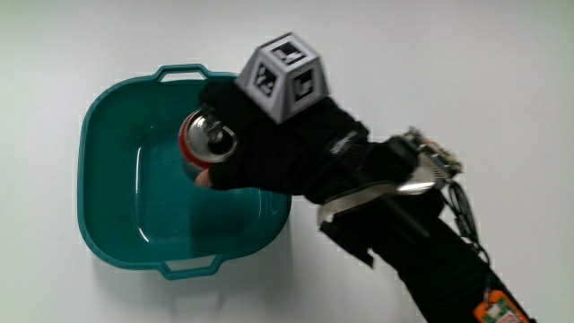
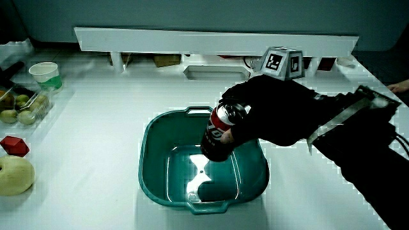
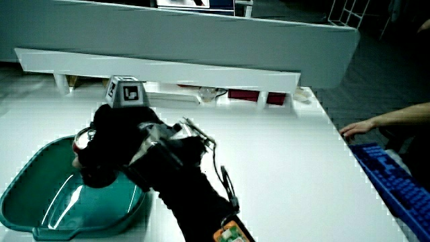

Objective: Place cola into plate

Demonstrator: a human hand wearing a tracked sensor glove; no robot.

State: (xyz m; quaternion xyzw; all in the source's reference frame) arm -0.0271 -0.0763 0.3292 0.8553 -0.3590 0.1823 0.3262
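A black-gloved hand [image 1: 278,148] with a small grey patterned cube [image 1: 285,75] on its back holds a red and black cola can with a silver top [image 1: 205,139] over a teal plastic basin with two small handles [image 1: 108,117], which stands in for the plate on the white table [image 1: 466,63].

The can is not yet resting on the basin's floor, as far as can be judged. In a side view the can [image 2: 219,133] hangs tilted, its silver top leaning toward the hand and its base pointing down into the basin [image 2: 153,153], with a gap showing below it.

The main risk is a release from this tilt. The can would probably land on its edge, tip over and roll inside the basin, or knock against the wall nearest the hand. It sits close to that wall rather than at the middle, so a careless lowering could catch the rim and jolt the light basin across the smooth table. Righting the can first would likely avoid this.

The fingers [image 1: 229,117] are curled closed around the can's upper body, gripping it firmly from the side, with the thumb [image 1: 204,179] showing below the can's top. The hand [image 3: 107,151] hides most of the can in the view from beside the forearm.
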